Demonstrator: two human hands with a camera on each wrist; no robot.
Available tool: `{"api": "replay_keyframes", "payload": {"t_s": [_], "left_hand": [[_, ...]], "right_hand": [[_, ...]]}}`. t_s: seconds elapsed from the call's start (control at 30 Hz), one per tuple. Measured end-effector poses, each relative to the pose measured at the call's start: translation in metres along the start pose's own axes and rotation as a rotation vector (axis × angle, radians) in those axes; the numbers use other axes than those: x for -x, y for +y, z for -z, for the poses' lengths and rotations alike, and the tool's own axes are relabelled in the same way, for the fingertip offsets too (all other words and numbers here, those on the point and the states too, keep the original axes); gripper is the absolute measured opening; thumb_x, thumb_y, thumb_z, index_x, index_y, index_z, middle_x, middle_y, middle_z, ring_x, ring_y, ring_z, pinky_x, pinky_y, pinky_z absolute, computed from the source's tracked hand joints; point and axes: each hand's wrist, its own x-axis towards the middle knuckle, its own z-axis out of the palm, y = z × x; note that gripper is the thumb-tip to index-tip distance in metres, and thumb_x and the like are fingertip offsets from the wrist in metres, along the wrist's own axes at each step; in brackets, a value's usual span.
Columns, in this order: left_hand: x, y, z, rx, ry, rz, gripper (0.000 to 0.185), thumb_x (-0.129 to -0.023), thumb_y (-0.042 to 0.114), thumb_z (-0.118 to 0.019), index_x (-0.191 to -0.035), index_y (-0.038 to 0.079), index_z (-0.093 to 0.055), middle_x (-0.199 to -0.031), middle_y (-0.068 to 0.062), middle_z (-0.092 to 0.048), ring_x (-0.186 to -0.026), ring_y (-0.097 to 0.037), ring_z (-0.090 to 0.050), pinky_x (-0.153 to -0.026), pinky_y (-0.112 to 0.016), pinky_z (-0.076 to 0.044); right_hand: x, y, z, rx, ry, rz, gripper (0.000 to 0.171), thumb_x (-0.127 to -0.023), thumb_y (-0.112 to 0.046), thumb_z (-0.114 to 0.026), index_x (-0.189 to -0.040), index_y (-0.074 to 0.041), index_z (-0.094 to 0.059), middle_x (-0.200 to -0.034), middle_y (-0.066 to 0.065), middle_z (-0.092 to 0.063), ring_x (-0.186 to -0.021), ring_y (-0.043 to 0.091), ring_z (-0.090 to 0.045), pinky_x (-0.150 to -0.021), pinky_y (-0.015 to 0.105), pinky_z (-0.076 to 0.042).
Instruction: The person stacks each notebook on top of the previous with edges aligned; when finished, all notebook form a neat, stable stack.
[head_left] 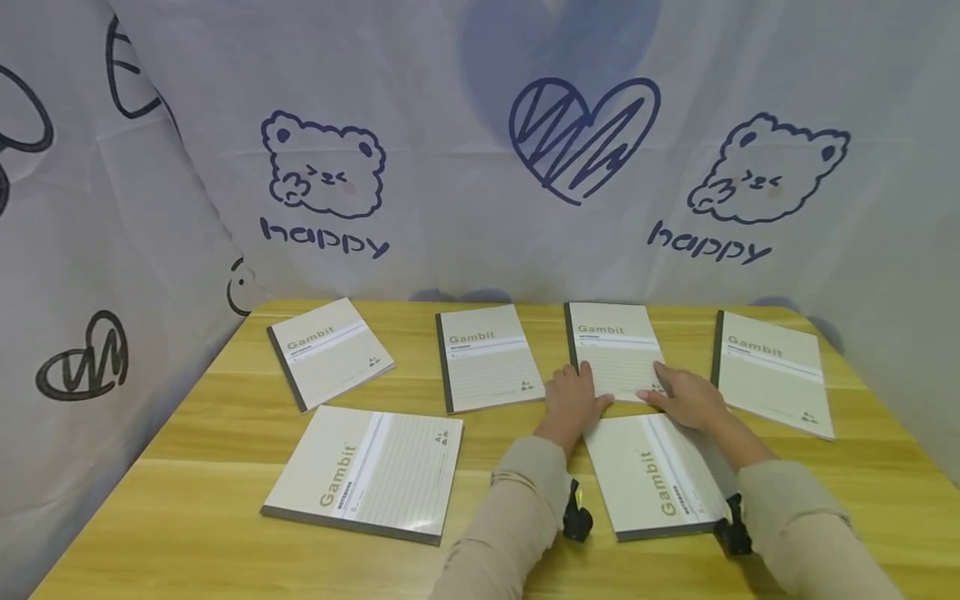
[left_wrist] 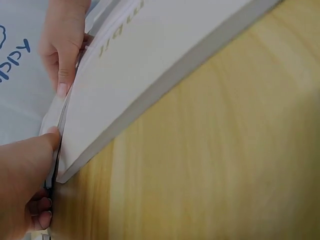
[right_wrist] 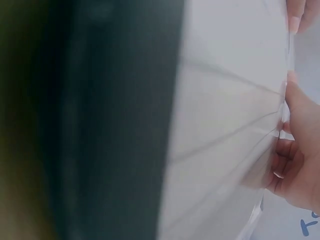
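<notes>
A cream Gambit notebook (head_left: 611, 329) with a dark spine lies in the back row, right of centre. My left hand (head_left: 570, 402) grips its lower left corner, fingers along the spine side and thumb at the near edge. On the opposite corner my right hand (head_left: 688, 398) holds it, thumb on the near edge and fingers at the right side. In the right wrist view that hand (right_wrist: 300, 150) shows bent fingers at the notebook's edge. Just in front lies another Gambit notebook (head_left: 645, 475), turned sideways, partly under the right forearm.
More matching notebooks are spread over the wooden table (head_left: 202, 467): one at back left (head_left: 330, 350), one at back centre (head_left: 491, 358), one at back right (head_left: 776, 375) and a sideways one at front left (head_left: 367, 471). A printed white cloth (head_left: 450, 183) hangs behind.
</notes>
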Motion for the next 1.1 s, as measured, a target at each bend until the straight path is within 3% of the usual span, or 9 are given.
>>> {"api": "replay_keyframes", "payload": {"t_s": [0.17,0.57,0.77,0.83,0.9,1.0,1.1], "left_hand": [[0.004,-0.003,0.001,0.01,0.009,-0.003,0.061,-0.089,0.061,-0.041,-0.13,0.016,-0.044,-0.115,-0.005,-0.057,-0.103,-0.017,-0.056,-0.084,-0.028,-0.047],[0.007,-0.006,0.012,0.287,0.047,0.037,0.055,-0.086,0.049,-0.059,-0.124,0.01,-0.054,-0.11,-0.008,-0.063,-0.101,-0.021,-0.061,-0.084,-0.029,-0.049],[0.006,-0.01,0.011,0.729,0.168,0.077,0.03,-0.091,0.017,-0.059,-0.117,0.003,-0.06,-0.114,-0.013,-0.065,-0.108,-0.024,-0.061,-0.088,-0.03,-0.051],[0.005,-0.012,0.01,0.864,0.227,0.066,0.026,-0.088,0.008,-0.06,-0.113,0.001,-0.063,-0.104,-0.014,-0.068,-0.098,-0.022,-0.065,-0.081,-0.027,-0.053],[0.004,-0.014,0.008,0.961,0.255,0.041,0.023,-0.086,0.005,-0.062,-0.108,-0.001,-0.064,-0.085,-0.012,-0.068,-0.076,-0.017,-0.064,-0.066,-0.022,-0.051],[0.001,-0.017,0.007,1.109,0.233,0.026,0.022,-0.084,0.002,-0.062,-0.105,-0.004,-0.065,-0.06,-0.004,-0.052,-0.053,-0.01,-0.044,-0.048,-0.017,-0.037],[0.0,-0.019,0.007,1.22,0.174,0.052,0.021,-0.085,0.001,-0.062,-0.105,-0.003,-0.065,-0.059,0.004,-0.041,-0.051,-0.005,-0.041,-0.047,-0.013,-0.037]], "right_hand": [[-0.001,-0.003,-0.002,-0.014,-0.015,-0.011,0.073,-0.093,-0.042,-0.051,-0.138,0.011,-0.03,-0.133,0.034,-0.041,-0.119,0.051,-0.042,-0.095,0.059,-0.038],[-0.002,-0.005,0.001,0.016,-0.028,0.002,0.071,-0.092,-0.043,-0.051,-0.138,0.009,-0.032,-0.131,0.033,-0.044,-0.117,0.051,-0.045,-0.092,0.058,-0.04],[-0.001,-0.004,0.003,-0.001,-0.021,-0.005,0.07,-0.092,-0.044,-0.051,-0.138,0.006,-0.034,-0.133,0.032,-0.043,-0.119,0.05,-0.043,-0.095,0.058,-0.038],[0.0,-0.003,0.003,-0.004,-0.009,-0.004,0.069,-0.092,-0.044,-0.051,-0.137,0.006,-0.036,-0.132,0.031,-0.044,-0.118,0.05,-0.043,-0.093,0.058,-0.039],[0.002,-0.002,0.003,-0.01,0.005,-0.005,0.068,-0.092,-0.043,-0.052,-0.137,0.005,-0.037,-0.132,0.031,-0.045,-0.117,0.05,-0.044,-0.092,0.058,-0.04],[0.005,0.0,0.003,-0.032,0.022,-0.007,0.066,-0.092,-0.042,-0.053,-0.136,0.004,-0.039,-0.131,0.032,-0.045,-0.117,0.05,-0.044,-0.091,0.058,-0.04],[0.006,0.001,0.003,-0.065,0.023,-0.008,0.068,-0.091,-0.045,-0.053,-0.137,0.003,-0.039,-0.132,0.032,-0.044,-0.118,0.051,-0.043,-0.092,0.058,-0.04]]}}
